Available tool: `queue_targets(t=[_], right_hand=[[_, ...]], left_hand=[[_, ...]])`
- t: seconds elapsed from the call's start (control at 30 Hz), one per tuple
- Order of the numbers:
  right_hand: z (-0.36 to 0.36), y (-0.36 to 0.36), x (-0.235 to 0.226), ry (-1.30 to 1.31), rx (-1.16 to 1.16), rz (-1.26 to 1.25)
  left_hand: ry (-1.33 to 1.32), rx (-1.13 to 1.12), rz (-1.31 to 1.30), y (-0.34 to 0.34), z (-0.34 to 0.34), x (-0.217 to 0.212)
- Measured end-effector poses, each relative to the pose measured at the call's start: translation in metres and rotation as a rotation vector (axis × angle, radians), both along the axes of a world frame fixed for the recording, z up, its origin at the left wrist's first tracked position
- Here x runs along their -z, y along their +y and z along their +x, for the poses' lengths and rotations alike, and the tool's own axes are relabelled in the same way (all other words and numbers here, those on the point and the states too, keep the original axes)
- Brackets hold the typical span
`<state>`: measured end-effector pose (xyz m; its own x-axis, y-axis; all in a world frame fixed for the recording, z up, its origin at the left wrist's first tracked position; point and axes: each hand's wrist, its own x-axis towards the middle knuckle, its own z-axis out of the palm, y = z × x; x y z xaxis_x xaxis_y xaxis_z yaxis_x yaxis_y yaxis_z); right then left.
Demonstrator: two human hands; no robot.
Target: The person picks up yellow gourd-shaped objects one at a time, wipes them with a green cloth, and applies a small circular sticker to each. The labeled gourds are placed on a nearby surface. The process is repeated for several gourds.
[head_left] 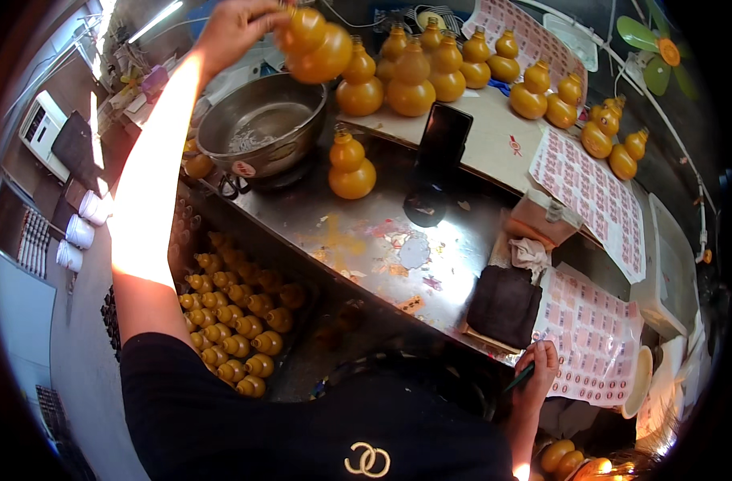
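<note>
At the far left of the bench, my left hand (241, 34) is closed around the neck of a glossy yellow gourd-shaped bottle (316, 50), which hangs tilted in the air beyond the metal basin (263, 120). My right hand (540, 370) pinches a slim dark green tool (521, 377); its exact kind is unclear. That hand is beside a pink printed sticker sheet (594, 341) and a dark folded cloth (504, 306). Another gourd-shaped bottle (351, 170) stands upright on the metal table, right of the basin.
Several gourd bottles (411, 80) line the raised board at the back. A phone (444, 136) stands on a round base. More sticker sheets (594, 200) lie at the right. Low on the left is a crate of small yellow gourds (237, 321). A green fan (658, 50) is at upper right.
</note>
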<state>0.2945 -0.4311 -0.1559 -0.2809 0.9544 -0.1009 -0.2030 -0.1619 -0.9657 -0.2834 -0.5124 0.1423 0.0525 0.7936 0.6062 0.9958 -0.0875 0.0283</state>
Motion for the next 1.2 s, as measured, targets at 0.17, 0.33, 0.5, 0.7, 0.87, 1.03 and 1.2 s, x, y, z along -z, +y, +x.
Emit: queue_targets(t=[0.17,0.33,0.5,0.7,0.87,1.03,1.2], right_hand=[[-0.014,0.001,-0.003,-0.009,-0.041,0.01],[-0.011,-0.003,-0.001,-0.01,0.003,-0.029],[-0.009,-0.004,0.002,-0.051,0.0,-0.021],[-0.024,-0.004,-0.001,-0.085,0.018,-0.03],[-0.024,-0.002,0.004,-0.071,-0.013,-0.04],[-0.018,-0.001,0.002,-0.077,-0.019,-0.047],[-0.007,-0.004,0.007,-0.15,0.04,-0.035]], left_hand=[[0.182,-0.258,-0.097,-0.036,-0.049,0.074],[0.365,-0.288,-0.209,-0.05,-0.085,0.122],[0.491,-0.253,-0.29,-0.055,-0.11,0.151],[0.395,-0.456,-0.496,-0.056,-0.113,0.148],[0.476,-0.431,-0.369,-0.054,-0.106,0.146],[0.379,-0.48,-0.49,-0.058,-0.11,0.145],[0.144,-0.661,-0.28,-0.055,-0.171,0.161]])
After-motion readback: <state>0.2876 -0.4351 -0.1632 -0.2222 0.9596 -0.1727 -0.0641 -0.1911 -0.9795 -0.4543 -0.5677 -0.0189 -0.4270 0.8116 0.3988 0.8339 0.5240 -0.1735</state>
